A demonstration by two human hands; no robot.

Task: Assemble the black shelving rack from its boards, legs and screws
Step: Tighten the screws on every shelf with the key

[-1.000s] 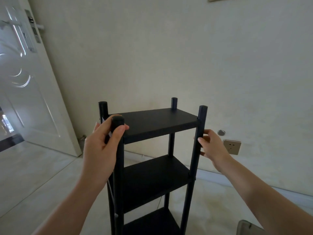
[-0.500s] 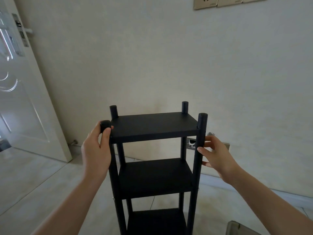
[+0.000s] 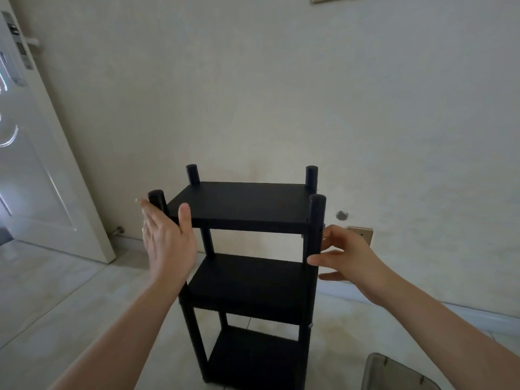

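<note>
The black shelving rack [image 3: 247, 204] stands upright on the floor against the wall, with three boards showing and four round legs poking above the top board. My left hand [image 3: 166, 243] is spread flat beside the near left leg [image 3: 157, 201], fingers straight, thumb at the top board's front edge. My right hand [image 3: 344, 253] hovers at the near right leg [image 3: 316, 220], fingers loosely spread, thumb tip touching the leg below the top board. Neither hand grips anything.
A white door [image 3: 33, 164] stands open at the left with a doorstop [image 3: 118, 229] at the wall. A wall socket [image 3: 361, 235] sits low behind the rack's right side. A grey object [image 3: 394, 372] lies on the floor at bottom right.
The rack has turned square to the wall and moved further from me. My left hand let go of the near left leg and opened flat. My right hand loosened its hold on the right leg.
</note>
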